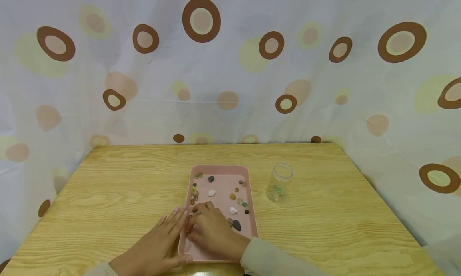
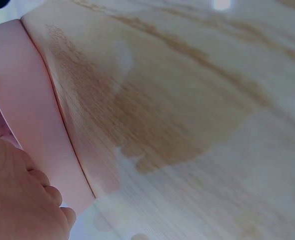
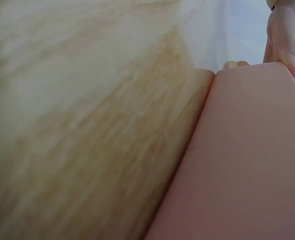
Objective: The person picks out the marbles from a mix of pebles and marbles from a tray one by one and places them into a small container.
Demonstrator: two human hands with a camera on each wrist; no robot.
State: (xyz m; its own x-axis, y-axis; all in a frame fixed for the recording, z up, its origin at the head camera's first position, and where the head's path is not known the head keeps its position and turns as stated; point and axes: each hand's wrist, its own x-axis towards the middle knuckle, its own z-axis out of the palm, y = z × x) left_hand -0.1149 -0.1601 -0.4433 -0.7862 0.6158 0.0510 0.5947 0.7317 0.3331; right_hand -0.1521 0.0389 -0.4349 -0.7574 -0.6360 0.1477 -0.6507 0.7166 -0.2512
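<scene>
A shallow pink tray (image 1: 222, 170) with scattered pebbles stands on the wooden table. My left hand (image 1: 155, 240) lies along the tray's left side, fingers straight and thumb near the front corner; in the left wrist view the hand (image 2: 22, 195) is against the tray wall (image 2: 32, 100). Inside the tray, my right hand (image 1: 214, 230) reaches down with bent fingers at the left side, by small reddish-brown stones (image 1: 189, 228). Whether its fingers pinch a stone cannot be made out. A dark oval pebble (image 1: 236, 225) and a white stone (image 1: 233, 210) lie right of it.
Right of the tray stands a clear open jar (image 1: 282, 180) with small green stones (image 1: 277, 190) at its bottom. More pebbles, such as a white one (image 1: 212, 193) and a dark one (image 1: 211, 179), lie farther back. A dotted curtain (image 1: 230, 67) hangs behind the table (image 1: 133, 188).
</scene>
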